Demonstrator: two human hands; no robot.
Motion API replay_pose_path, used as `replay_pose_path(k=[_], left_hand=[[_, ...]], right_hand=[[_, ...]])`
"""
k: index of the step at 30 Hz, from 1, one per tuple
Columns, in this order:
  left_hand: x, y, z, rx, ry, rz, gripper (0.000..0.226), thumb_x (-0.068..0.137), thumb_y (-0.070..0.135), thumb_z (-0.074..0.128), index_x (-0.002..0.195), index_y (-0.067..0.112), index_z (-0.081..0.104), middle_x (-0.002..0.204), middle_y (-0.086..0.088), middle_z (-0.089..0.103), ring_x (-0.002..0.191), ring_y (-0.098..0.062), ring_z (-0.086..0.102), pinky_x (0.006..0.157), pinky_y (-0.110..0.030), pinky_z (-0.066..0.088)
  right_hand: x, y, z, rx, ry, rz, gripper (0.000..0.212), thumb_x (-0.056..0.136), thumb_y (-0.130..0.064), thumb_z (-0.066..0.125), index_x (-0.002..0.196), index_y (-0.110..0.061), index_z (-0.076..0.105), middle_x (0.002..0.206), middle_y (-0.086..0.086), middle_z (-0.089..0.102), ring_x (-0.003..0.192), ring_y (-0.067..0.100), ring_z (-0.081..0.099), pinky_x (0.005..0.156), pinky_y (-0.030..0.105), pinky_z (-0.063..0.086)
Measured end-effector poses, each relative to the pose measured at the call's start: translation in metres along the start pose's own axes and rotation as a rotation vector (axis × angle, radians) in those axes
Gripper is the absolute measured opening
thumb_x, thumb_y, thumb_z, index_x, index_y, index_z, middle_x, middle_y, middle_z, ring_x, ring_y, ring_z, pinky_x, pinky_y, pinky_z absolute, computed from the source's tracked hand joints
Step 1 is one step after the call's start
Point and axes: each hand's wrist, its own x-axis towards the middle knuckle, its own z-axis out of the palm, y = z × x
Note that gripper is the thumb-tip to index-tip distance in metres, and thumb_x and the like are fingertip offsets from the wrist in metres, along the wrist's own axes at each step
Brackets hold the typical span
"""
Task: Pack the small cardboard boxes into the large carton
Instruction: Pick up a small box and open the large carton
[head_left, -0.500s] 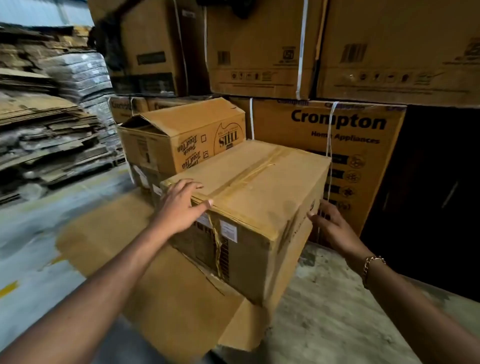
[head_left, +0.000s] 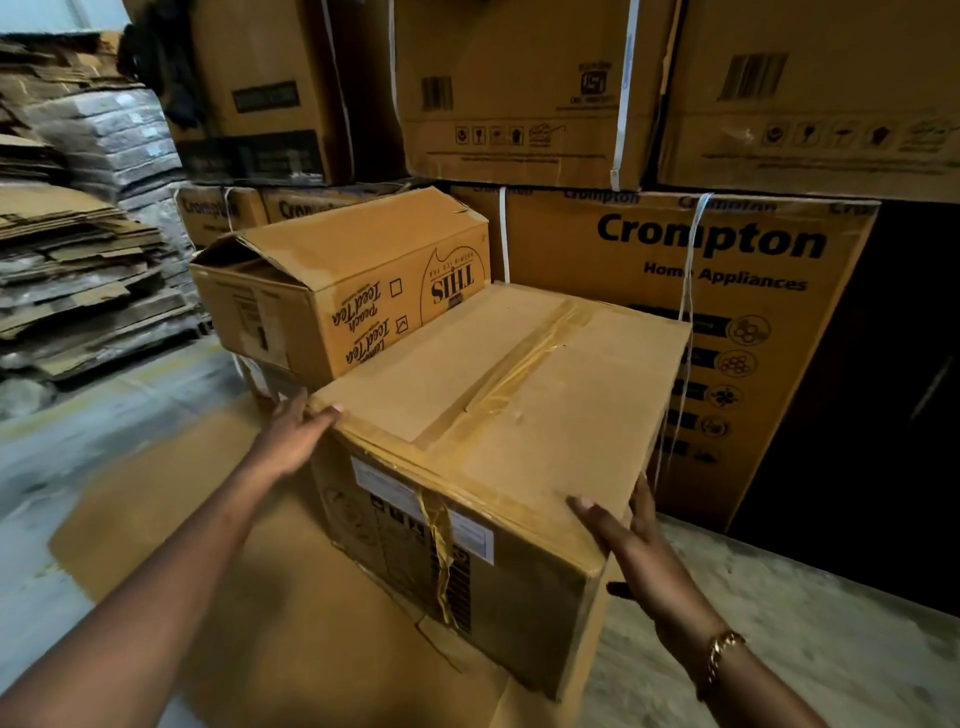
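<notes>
The taped box (head_left: 498, 395) sits low over a flattened cardboard sheet (head_left: 249, 597) on the floor, held at its two near corners. The left hand (head_left: 293, 434) clasps the left corner, thumb on top. The right hand (head_left: 631, 540) clasps the right corner, thumb on the lid, fingers down the side, a bracelet (head_left: 722, 654) at the wrist. Just behind stands an iced tea box (head_left: 332, 291) with its flap raised, then the Crompton cartons (head_left: 727, 260).
</notes>
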Motion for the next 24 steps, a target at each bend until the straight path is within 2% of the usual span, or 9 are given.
replay_pose_path(k=[3, 6, 8, 9, 12, 14, 17, 21, 24], left_hand=[[0.018, 0.004, 0.004, -0.014, 0.044, -0.026, 0.093, 0.079, 0.08, 0.056, 0.151, 0.024, 0.04, 0.157, -0.012, 0.039, 0.141, -0.038, 0.038, 0.112, -0.055, 0.033], [0.041, 0.018, -0.006, -0.001, -0.127, -0.045, 0.1, 0.062, 0.083, 0.064, 0.136, 0.016, 0.059, 0.144, -0.017, 0.053, 0.123, -0.037, 0.053, 0.101, -0.05, 0.045], [0.051, 0.027, -0.012, 0.006, -0.27, -0.085, 0.107, 0.053, 0.083, 0.068, 0.138, 0.018, 0.056, 0.144, -0.017, 0.052, 0.107, -0.031, 0.053, 0.079, -0.04, 0.048], [0.055, 0.03, -0.013, 0.005, -0.338, -0.106, 0.113, 0.051, 0.083, 0.071, 0.142, 0.019, 0.051, 0.146, -0.017, 0.049, 0.105, -0.029, 0.051, 0.071, -0.037, 0.046], [0.069, 0.034, -0.014, -0.01, -0.484, -0.136, 0.131, 0.041, 0.084, 0.076, 0.15, 0.021, 0.041, 0.149, -0.017, 0.044, 0.106, -0.03, 0.051, 0.067, -0.034, 0.044], [0.078, 0.034, -0.013, -0.02, -0.536, -0.126, 0.133, 0.028, 0.084, 0.078, 0.143, 0.025, 0.046, 0.135, -0.015, 0.053, 0.096, -0.027, 0.054, 0.066, -0.035, 0.047], [0.087, 0.027, -0.011, -0.071, -0.569, -0.111, 0.122, 0.018, 0.083, 0.082, 0.123, 0.03, 0.051, 0.105, -0.007, 0.06, 0.091, -0.028, 0.059, 0.069, -0.04, 0.052], [0.083, 0.024, -0.01, -0.124, -0.593, -0.064, 0.103, 0.02, 0.081, 0.082, 0.105, 0.029, 0.058, 0.095, -0.003, 0.064, 0.087, -0.025, 0.062, 0.065, -0.038, 0.052], [0.078, 0.024, -0.013, -0.149, -0.598, -0.048, 0.093, 0.016, 0.08, 0.082, 0.09, 0.028, 0.059, 0.091, -0.004, 0.066, 0.083, -0.026, 0.063, 0.062, -0.037, 0.051]], right_hand=[[0.003, 0.006, 0.001, 0.077, 0.022, 0.0, 0.084, 0.067, -0.068, 0.069, 0.138, -0.066, 0.024, 0.126, -0.031, 0.051, 0.106, -0.001, 0.053, 0.073, 0.028, 0.045], [0.006, 0.006, 0.001, 0.088, 0.059, 0.029, 0.084, 0.071, -0.061, 0.072, 0.142, -0.061, 0.028, 0.126, -0.029, 0.054, 0.108, -0.001, 0.054, 0.072, 0.025, 0.048], [0.007, 0.006, 0.001, 0.082, 0.094, 0.059, 0.078, 0.076, -0.06, 0.074, 0.137, -0.068, 0.028, 0.123, -0.031, 0.057, 0.109, 0.001, 0.057, 0.072, 0.029, 0.056], [0.007, 0.006, 0.002, 0.067, 0.107, 0.079, 0.073, 0.077, -0.061, 0.074, 0.133, -0.073, 0.027, 0.119, -0.035, 0.059, 0.105, 0.001, 0.06, 0.066, 0.027, 0.058], [0.004, 0.005, 0.007, 0.042, 0.159, 0.106, 0.077, 0.074, -0.069, 0.069, 0.133, -0.077, 0.022, 0.114, -0.04, 0.058, 0.099, -0.003, 0.063, 0.058, 0.02, 0.056], [0.004, 0.002, 0.01, 0.017, 0.187, 0.136, 0.075, 0.073, -0.07, 0.068, 0.133, -0.076, 0.023, 0.118, -0.037, 0.056, 0.105, -0.001, 0.059, 0.062, 0.024, 0.055], [0.006, -0.003, 0.011, -0.028, 0.19, 0.221, 0.053, 0.082, -0.064, 0.066, 0.123, -0.075, 0.035, 0.118, -0.023, 0.061, 0.107, 0.011, 0.061, 0.059, 0.03, 0.058], [0.014, -0.004, 0.018, 0.011, 0.288, 0.323, 0.039, 0.087, -0.052, 0.066, 0.122, -0.053, 0.051, 0.113, -0.004, 0.068, 0.101, 0.024, 0.065, 0.066, 0.05, 0.062], [0.023, -0.004, 0.034, 0.042, 0.439, 0.308, 0.051, 0.083, -0.055, 0.07, 0.128, -0.04, 0.05, 0.112, 0.0, 0.069, 0.101, 0.027, 0.066, 0.082, 0.055, 0.057]])
